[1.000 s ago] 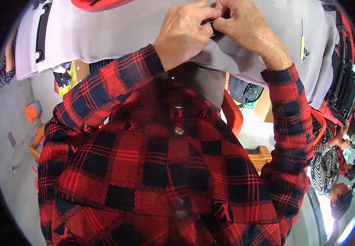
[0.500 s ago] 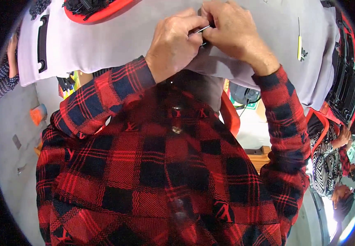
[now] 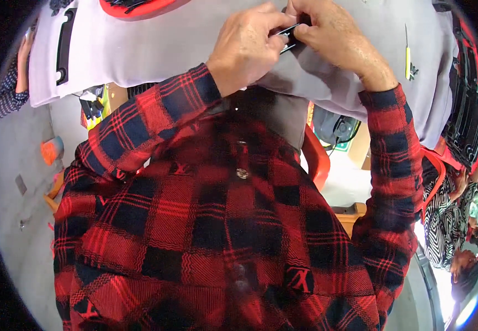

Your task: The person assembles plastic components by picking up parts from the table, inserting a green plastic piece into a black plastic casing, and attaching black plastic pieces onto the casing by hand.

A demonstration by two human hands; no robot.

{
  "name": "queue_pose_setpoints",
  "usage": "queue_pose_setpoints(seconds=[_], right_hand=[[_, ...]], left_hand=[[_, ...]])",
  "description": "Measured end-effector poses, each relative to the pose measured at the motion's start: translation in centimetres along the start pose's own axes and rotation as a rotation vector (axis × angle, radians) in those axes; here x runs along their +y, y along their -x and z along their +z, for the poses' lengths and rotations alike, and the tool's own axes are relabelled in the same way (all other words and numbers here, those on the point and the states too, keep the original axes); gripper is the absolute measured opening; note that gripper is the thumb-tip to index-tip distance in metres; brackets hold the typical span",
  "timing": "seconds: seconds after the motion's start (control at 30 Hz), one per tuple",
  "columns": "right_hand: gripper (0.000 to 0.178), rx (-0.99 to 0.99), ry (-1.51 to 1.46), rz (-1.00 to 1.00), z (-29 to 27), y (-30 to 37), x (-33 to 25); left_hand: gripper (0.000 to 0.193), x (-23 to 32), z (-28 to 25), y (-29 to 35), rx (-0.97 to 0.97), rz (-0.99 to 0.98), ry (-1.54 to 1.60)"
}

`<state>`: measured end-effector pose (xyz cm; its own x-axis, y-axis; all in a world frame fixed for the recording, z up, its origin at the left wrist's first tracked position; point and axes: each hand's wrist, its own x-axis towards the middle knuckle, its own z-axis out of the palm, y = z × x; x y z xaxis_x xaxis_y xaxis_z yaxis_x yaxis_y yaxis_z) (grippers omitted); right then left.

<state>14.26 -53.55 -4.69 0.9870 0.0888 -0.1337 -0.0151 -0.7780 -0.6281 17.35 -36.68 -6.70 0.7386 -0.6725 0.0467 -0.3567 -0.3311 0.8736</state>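
At the top middle, my left hand [image 3: 245, 48] and my right hand [image 3: 335, 34] meet over the cloth-covered table. Between their fingertips is a small black part with thin shiny metal strips [image 3: 287, 41]; its exact kind is hard to make out. The left thumb and forefinger close on its left side, and the right fingers are curled on the other side, partly hiding it. A long black bracket-like part [image 3: 65, 47] lies on the cloth at the left. To the right of my hands lies a thin tool with a yellow handle [image 3: 408, 62], small black scraps beside it.
Grey cloth [image 3: 156, 55] covers the table. At the far edge stands a red tray [image 3: 139, 12] of black pieces. Several long black parts [image 3: 467, 118] are piled at the right. Other people sit at the right, and another person's arm [image 3: 24, 60] shows at the left.
Both hands have shifted slightly right, still together on the small part, which shows more of its metal strips now. The view has tilted, so the red tray sits higher.
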Motion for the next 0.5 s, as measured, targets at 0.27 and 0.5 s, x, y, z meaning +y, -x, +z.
queue_pose_setpoints(seconds=[0.27, 0.5], right_hand=[[0.006, 0.026, -0.166, 0.061, 0.7, 0.5, 0.6], [0.01, 0.073, -0.258, -0.03, 1.1, 0.8, 1.8]], left_hand=[[0.024, -0.6, -0.1, 0.2, -0.061, 0.019, -0.023], [0.028, -1.7, -1.2, 0.6, -0.053, 0.279, -0.063]])
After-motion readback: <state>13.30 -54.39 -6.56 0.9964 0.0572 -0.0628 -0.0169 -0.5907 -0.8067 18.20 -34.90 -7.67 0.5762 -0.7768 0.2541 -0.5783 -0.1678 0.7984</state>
